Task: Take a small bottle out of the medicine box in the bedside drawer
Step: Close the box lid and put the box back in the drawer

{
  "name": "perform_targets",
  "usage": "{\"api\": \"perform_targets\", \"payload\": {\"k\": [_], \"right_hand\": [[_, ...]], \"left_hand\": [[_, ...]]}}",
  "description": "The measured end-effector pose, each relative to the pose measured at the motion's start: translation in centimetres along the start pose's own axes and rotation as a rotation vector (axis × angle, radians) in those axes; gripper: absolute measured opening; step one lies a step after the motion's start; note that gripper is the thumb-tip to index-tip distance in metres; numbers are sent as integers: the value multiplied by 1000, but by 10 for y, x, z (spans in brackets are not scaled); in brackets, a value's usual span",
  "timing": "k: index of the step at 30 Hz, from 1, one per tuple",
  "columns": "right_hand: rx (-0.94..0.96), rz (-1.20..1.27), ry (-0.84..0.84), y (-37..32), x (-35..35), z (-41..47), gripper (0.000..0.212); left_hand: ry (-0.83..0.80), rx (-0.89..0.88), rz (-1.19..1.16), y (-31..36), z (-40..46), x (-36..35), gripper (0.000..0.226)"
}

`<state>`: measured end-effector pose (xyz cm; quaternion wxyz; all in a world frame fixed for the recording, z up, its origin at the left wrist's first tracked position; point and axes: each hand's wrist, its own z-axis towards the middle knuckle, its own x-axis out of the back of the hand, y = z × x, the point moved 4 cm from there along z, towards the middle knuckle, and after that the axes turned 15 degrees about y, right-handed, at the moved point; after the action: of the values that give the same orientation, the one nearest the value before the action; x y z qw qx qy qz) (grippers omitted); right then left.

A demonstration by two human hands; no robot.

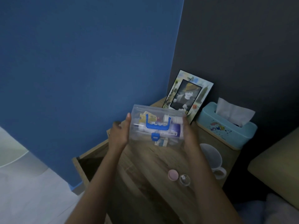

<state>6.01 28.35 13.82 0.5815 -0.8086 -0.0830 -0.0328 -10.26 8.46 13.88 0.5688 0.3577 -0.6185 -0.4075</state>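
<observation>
A clear plastic medicine box [168, 139] with a blue handle and a blue front clasp is held above the wooden bedside table [153, 167]. My left hand [119, 135] grips its left side and my right hand [189, 135] grips its right side. The lid is closed. Packets, white containers and a purple-labelled item show through the plastic; I cannot pick out a small bottle among them. The bedside drawer [87, 164] stands pulled open at the left, its inside dark.
A photo frame [187, 96] leans at the table's back. A teal tissue box [226, 126] sits at the right, a white mug [212, 157] in front of it. A pink cap [173, 174] and a clear lid [185, 179] lie near the front. A bed edge is at right.
</observation>
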Motion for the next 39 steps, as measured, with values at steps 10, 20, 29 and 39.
{"api": "perform_targets", "payload": {"k": [10, 20, 29, 39], "right_hand": [[-175, -41, -59, 12, -2, -26, 39], [-311, 108, 58, 46, 14, -169, 34], [-310, 233, 85, 89, 17, -278, 37], [-266, 245, 134, 146, 10, -300, 39]], "left_hand": [[-375, 160, -144, 21, 32, -17, 48], [-378, 93, -110, 3, 45, 69, 37], [-413, 44, -87, -33, 38, 123, 40], [-479, 44, -72, -75, 25, 114, 29]]}}
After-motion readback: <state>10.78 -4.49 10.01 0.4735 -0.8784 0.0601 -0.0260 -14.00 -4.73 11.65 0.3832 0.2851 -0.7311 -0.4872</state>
